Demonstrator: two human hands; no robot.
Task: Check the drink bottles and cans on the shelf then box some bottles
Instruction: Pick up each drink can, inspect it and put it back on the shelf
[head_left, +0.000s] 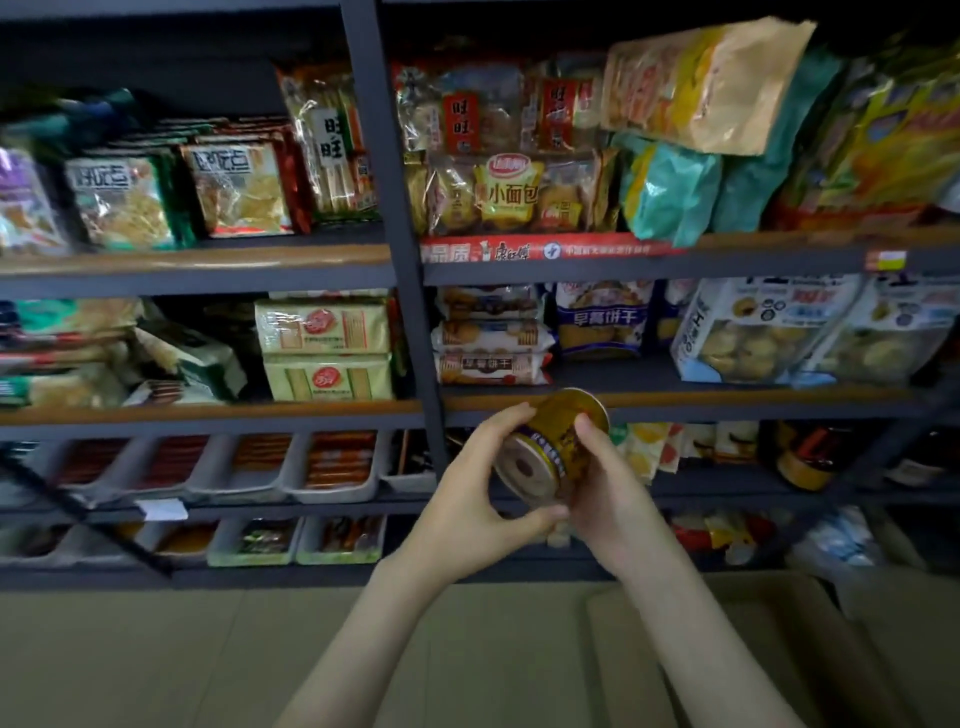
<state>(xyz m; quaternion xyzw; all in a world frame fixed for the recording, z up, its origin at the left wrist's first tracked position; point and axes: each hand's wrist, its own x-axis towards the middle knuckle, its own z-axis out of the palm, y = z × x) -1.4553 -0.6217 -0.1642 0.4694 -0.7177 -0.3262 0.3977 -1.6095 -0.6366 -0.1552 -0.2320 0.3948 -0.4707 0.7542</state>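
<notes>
A gold can (548, 441) with a dark label band is held up in front of the shelf, tilted so its silver end faces me. My left hand (478, 499) grips it from the left and below, thumb under the rim. My right hand (613, 493) holds its right side, with the thumb on the label. Dark bottles with a yellow label (810, 457) stand on the lower shelf at the right, partly in shadow.
The dark metal shelf unit (410, 322) holds snack bags and biscuit packs on the upper levels. White bins (337, 488) of packets fill the lower left shelves. A brown cardboard box (727, 623) lies on the floor at the lower right.
</notes>
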